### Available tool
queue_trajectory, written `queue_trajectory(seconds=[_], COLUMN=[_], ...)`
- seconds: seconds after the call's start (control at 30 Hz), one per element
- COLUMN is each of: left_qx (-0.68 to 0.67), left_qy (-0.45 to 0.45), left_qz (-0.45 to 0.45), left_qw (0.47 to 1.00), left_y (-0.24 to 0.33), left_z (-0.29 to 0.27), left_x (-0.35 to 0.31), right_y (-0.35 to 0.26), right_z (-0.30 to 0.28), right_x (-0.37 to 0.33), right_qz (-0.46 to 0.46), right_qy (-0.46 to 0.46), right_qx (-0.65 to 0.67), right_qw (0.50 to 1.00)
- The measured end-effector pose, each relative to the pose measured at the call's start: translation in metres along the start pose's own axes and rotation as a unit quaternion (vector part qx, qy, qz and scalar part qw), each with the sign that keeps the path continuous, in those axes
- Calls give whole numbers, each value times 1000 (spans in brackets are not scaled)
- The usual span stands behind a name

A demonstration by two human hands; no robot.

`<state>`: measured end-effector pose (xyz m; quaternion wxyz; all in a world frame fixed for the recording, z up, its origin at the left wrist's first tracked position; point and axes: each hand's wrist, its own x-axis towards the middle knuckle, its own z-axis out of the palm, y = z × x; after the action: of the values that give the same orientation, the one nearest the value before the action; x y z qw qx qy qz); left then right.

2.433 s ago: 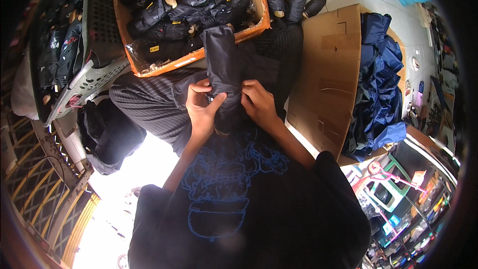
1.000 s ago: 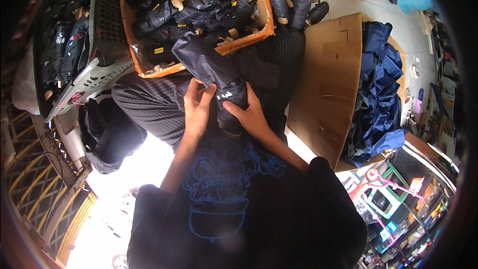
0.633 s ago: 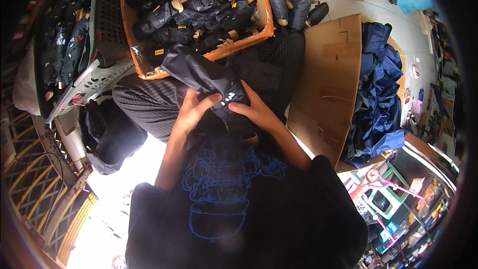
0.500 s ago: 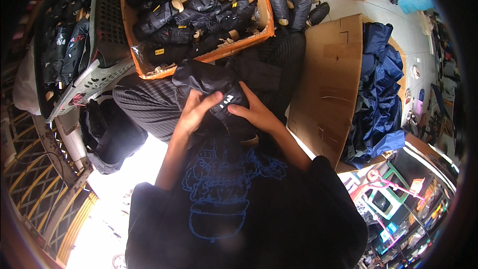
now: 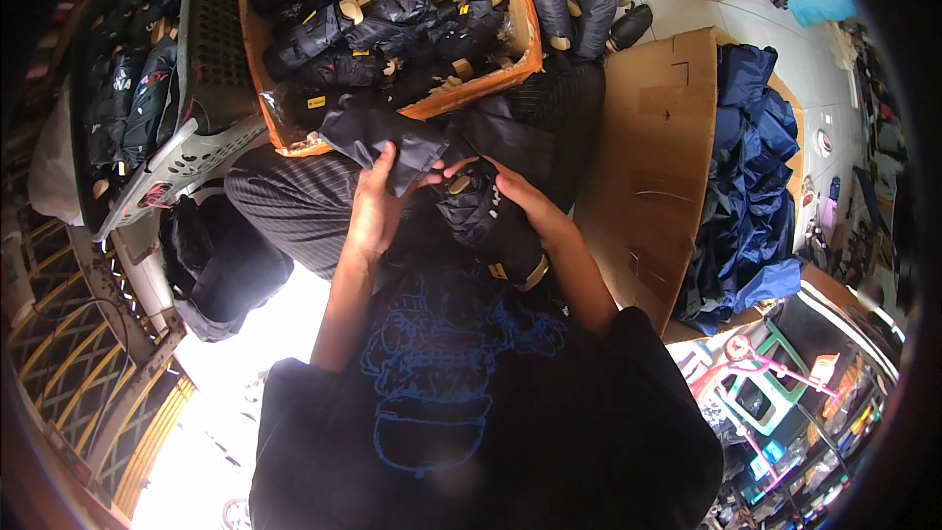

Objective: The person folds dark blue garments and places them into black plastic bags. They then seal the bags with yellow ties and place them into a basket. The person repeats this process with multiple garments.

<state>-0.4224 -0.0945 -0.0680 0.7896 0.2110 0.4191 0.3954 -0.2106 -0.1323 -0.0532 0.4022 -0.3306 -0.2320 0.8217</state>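
Note:
A folded black umbrella (image 5: 476, 216) lies slantwise against my lap, with beige parts at its upper and lower ends and a yellow label near the lower one. My right hand (image 5: 535, 204) is closed around its upper right side, fingertips by the upper end. Just to the left, my left hand (image 5: 378, 198) grips a loose piece of black fabric (image 5: 378, 137), thumb on top. That fabric spreads over the near edge of the orange-rimmed box; whether it joins the umbrella I cannot tell. The fingertips of both hands nearly meet between the two.
Ahead, the orange-rimmed box (image 5: 533, 39) holds many similar black umbrellas. More fill a grey perforated basket (image 5: 216, 69) at the left. On the right stands a cardboard box (image 5: 648, 157) with dark blue fabric (image 5: 751, 167). A black bag (image 5: 221, 275) sits at lower left.
The black fabric, earlier bunched between both hands, has been drawn up and left by my left hand. The umbrella now shows uncovered in my right hand, which has moved slightly right.

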Motion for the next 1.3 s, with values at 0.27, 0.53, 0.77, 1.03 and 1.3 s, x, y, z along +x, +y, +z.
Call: queue_trajectory(seconds=[0.27,0.53,0.77,1.03,1.3], left_qx=[-74,60,122,438,540], left_qy=[61,24,-14,61,72], left_qz=[-39,-92,-121,-64,245], left_qw=[995,994,985,895,802], left_y=[-27,-19,-13,31,10], left_z=[-7,-9,-21,-15,0], left_x=[-11,-18,-32,-66,-55], right_y=[-3,5,6,-4,1], right_z=[-1,1,9,16,8], right_x=[2,5,1,2,-4], right_qz=[5,-29,-3,-69,-48], right_qy=[-26,5,-56,6,-16], right_qx=[-164,-163,-27,-265,-267], right_qw=[986,986,998,962,962])
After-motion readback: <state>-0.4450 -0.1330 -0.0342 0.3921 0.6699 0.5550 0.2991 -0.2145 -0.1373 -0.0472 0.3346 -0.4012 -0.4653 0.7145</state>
